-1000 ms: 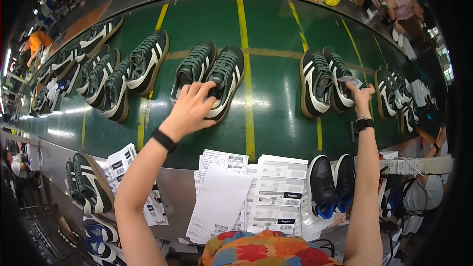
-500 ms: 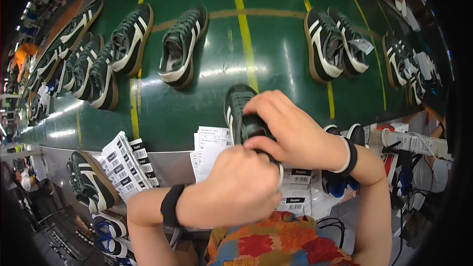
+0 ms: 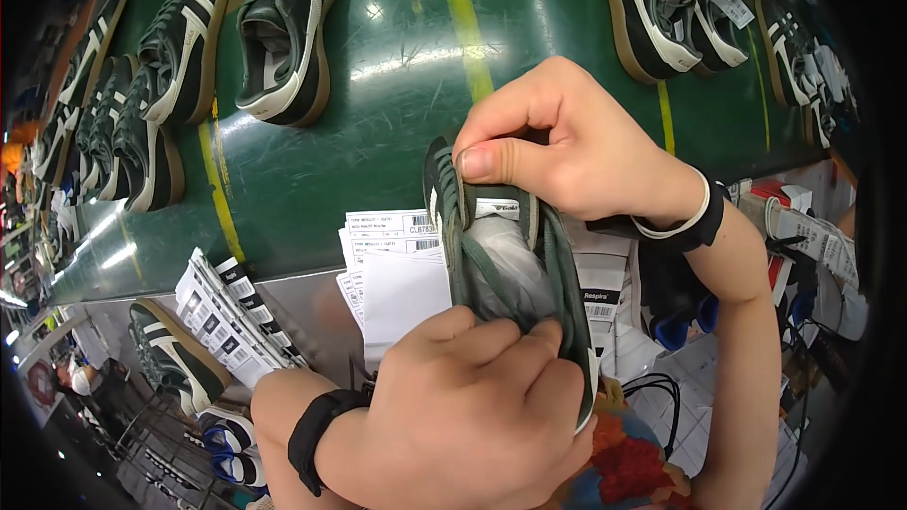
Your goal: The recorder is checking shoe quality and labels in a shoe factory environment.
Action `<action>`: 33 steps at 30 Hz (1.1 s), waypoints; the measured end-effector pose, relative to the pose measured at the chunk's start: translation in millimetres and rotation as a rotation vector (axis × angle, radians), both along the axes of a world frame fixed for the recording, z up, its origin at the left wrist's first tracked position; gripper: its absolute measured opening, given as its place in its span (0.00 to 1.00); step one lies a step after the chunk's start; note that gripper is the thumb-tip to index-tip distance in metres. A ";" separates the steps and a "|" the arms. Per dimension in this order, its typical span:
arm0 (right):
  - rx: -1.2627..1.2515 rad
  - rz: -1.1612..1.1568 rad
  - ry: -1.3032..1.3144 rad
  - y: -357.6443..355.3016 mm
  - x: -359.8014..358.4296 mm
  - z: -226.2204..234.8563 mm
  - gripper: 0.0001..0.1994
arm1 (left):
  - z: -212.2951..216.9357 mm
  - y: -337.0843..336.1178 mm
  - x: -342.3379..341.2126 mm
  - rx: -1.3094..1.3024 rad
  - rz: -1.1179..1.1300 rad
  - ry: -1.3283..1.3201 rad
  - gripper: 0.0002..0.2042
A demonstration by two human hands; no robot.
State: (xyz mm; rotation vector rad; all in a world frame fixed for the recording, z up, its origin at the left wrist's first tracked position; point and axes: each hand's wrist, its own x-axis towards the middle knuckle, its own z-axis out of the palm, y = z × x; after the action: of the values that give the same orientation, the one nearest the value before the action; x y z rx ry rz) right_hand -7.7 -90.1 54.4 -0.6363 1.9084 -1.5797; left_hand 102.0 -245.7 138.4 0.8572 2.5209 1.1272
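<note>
A dark green sneaker (image 3: 564, 295) with white stripes is in both my hands, toe pointing away over the bench edge. My left hand (image 3: 463, 387) is closed around its heel end, the fingertips bent into the opening at the back collar. With thumb and forefinger, my right hand (image 3: 567, 142) pinches the upper edge by the laces and tongue. A pale tongue label (image 3: 498, 209) faces up. Inside the opening, whitish crumpled stuffing (image 3: 515, 269) shows, with a green strap or lace lying across it. The heel is hidden behind my left hand.
Matching sneakers stand on the green bench (image 3: 397, 132): one pair (image 3: 652, 14) far right, a single one (image 3: 293, 38) left of centre, several more farther left. Barcode label sheets (image 3: 222, 321) and white papers (image 3: 402, 288) lie along the near edge. Another sneaker (image 3: 175, 359) sits lower left.
My view has moved closer to the sneaker, which has tilted so its opening faces up. My right hand has gone from covering the opening to pinching the lace edge. The left hand stays at the heel.
</note>
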 end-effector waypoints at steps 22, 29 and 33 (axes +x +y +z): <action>0.129 -0.266 0.852 -26.7 -1.7 -3.3 0.23 | -54.1 -62.4 -51.0 -0.189 0.196 0.171 0.15; 0.295 0.032 0.919 -29.5 59.5 29.4 0.16 | 0.7 -49.1 25.4 0.080 -0.064 -0.129 0.12; 0.050 -0.008 0.500 -38.5 27.7 16.5 0.02 | 14.9 -52.4 13.7 -0.006 -0.061 -0.239 0.12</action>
State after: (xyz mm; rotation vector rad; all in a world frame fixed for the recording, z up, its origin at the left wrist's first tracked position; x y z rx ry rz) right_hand 20.0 -128.6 70.9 -1.0819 2.2955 -1.4652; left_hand 115.7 -298.2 153.3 0.7438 2.2879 1.1296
